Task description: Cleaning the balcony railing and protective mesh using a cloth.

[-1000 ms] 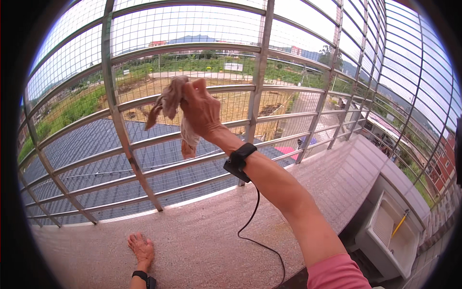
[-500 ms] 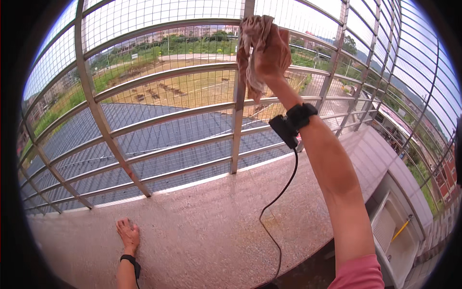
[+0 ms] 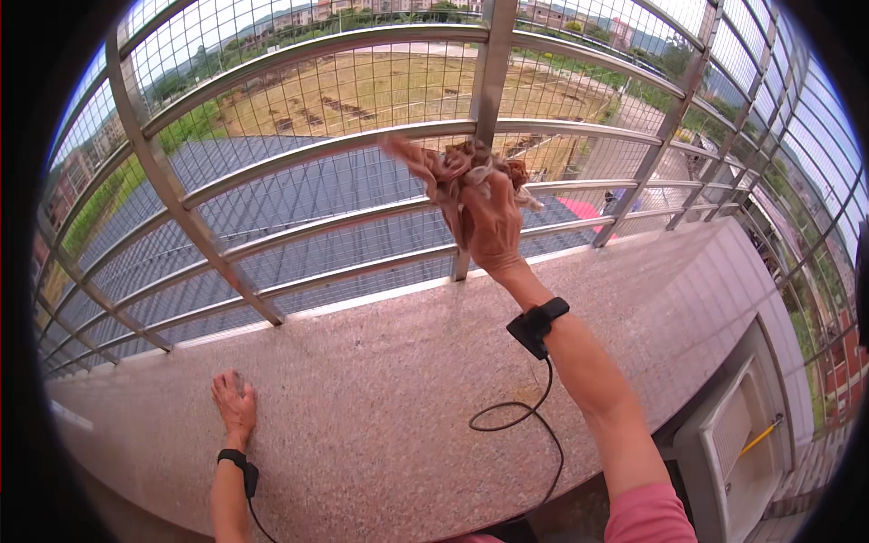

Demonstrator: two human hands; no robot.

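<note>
Cloth [image 3: 453, 170] bunched in right hand [image 3: 493, 217], fingers clamped, before metal railing [image 3: 492, 72] at ledge's [image 3: 380, 398] back edge; left hand [image 3: 234, 407] flattened palm-down toward ledge's left end.

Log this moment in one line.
right hand: gripping crumpled cloth at upright metal bar | left hand: resting on speckled ledge
</note>
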